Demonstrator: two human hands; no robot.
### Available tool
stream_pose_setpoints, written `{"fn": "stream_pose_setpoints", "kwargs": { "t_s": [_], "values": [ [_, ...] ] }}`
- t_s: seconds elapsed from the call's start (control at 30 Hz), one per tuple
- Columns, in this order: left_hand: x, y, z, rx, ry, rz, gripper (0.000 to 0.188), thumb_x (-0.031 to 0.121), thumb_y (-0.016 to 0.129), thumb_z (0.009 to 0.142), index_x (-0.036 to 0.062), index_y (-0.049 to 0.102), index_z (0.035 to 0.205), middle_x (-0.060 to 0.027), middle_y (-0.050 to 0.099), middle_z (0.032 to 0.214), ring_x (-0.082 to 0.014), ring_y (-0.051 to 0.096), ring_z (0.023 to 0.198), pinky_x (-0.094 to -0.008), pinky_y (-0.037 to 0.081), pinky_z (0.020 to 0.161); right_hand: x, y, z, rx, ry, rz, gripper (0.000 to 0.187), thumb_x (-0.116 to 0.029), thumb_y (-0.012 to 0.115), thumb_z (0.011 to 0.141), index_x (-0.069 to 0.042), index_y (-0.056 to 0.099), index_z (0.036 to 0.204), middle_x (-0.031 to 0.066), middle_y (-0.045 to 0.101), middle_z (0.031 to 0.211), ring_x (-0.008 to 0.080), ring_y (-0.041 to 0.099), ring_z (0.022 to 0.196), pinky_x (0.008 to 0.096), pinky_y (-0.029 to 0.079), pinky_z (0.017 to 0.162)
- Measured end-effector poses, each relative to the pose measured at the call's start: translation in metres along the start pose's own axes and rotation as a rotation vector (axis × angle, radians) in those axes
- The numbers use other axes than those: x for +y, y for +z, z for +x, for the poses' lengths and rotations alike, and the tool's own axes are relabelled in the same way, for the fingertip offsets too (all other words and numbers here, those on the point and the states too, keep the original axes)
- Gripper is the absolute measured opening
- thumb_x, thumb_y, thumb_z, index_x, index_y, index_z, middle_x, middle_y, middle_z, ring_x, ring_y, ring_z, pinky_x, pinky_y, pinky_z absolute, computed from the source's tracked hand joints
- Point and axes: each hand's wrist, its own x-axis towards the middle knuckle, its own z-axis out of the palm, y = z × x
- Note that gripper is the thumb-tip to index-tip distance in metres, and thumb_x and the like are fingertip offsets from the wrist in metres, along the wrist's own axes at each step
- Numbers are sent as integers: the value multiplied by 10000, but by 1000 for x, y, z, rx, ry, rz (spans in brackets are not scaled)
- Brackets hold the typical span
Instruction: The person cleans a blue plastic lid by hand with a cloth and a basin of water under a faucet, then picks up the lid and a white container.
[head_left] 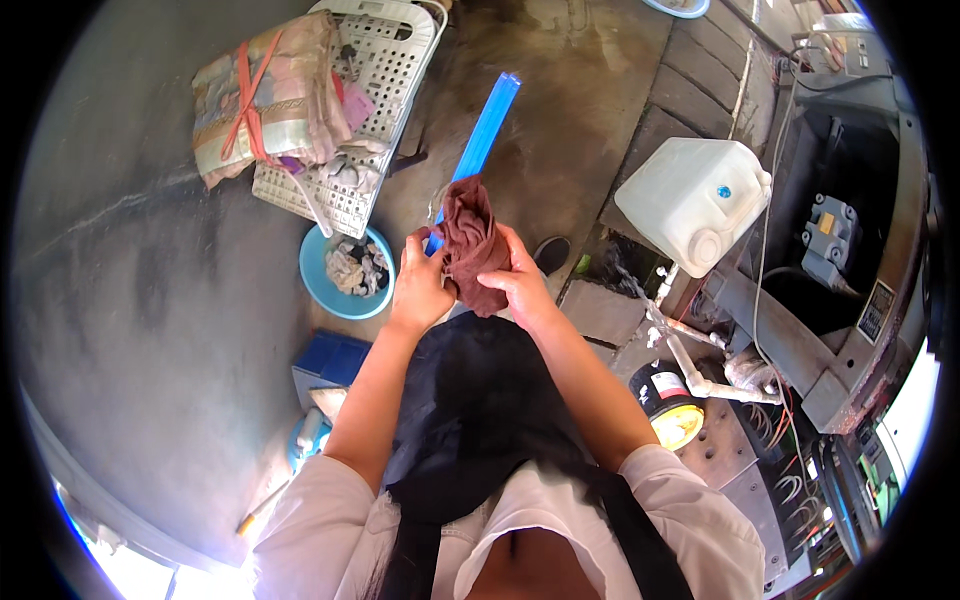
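Observation:
A crumpled reddish-brown cloth (pixel 468 245) is bunched in front of my body. My right hand (pixel 522 285) grips its right side, thumb pressed on top. Past the cloth extends a long, bright blue, ridged strip (pixel 487 125), slanting up and to the right. Its lower part passes beneath the cloth and shows again between the fingers of my left hand (pixel 420 287), which closes around it beside the cloth. The cloth hides the strip's middle. Just left of my left hand sits a light blue basin (pixel 318 285) with crumpled rags (pixel 355 268) inside.
A white perforated plastic chair (pixel 385 90) at upper left bears a folded bundle (pixel 270 100) tied with red strap. To the right are a white jug (pixel 690 200), pale pipes (pixel 700 380), a black bucket (pixel 662 390) with yellow, and machinery (pixel 828 240). A shoe (pixel 552 255) shows beyond my right hand.

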Motion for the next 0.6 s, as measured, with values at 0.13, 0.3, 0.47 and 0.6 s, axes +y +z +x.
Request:
{"fn": "stream_pose_setpoints", "kwargs": {
  "t_s": [0.13,0.3,0.47,0.6],
  "values": [
    [-18,-8,-7,-151,-46,-82,547,181,628,666,74,529,1193,-239,341,1283,-435,369,1181,-446,345,1005,-11,16,4,-1,33,-81,713,-23,627,799,-69,246,1400,90,424,1334,200,400,1243,333,306,1040],
    [-16,-2,-8,-148,2,42,623,208,674,686,103,474,1266,-258,336,1292,-452,359,1194,-450,337,1013,0,7,35,135,12,-579,585,-145,711,772,-40,418,1267,93,550,1190,206,507,1103,346,394,949],
    [-22,5,-14,29,27,231,547,132,698,700,173,509,1212,-191,400,1219,-388,476,1077,-431,460,882,-55,24,14,82,-37,-154,391,-117,660,806,-40,511,1159,62,591,1094,151,538,1031,308,404,921],
    [-26,6,-7,6,54,275,502,52,603,763,260,508,1210,-164,424,1172,-354,543,978,-432,504,805,-100,-6,-18,124,-119,-676,459,-181,633,854,-24,465,1252,53,558,1188,164,504,1106,319,357,982]
  ]
}}
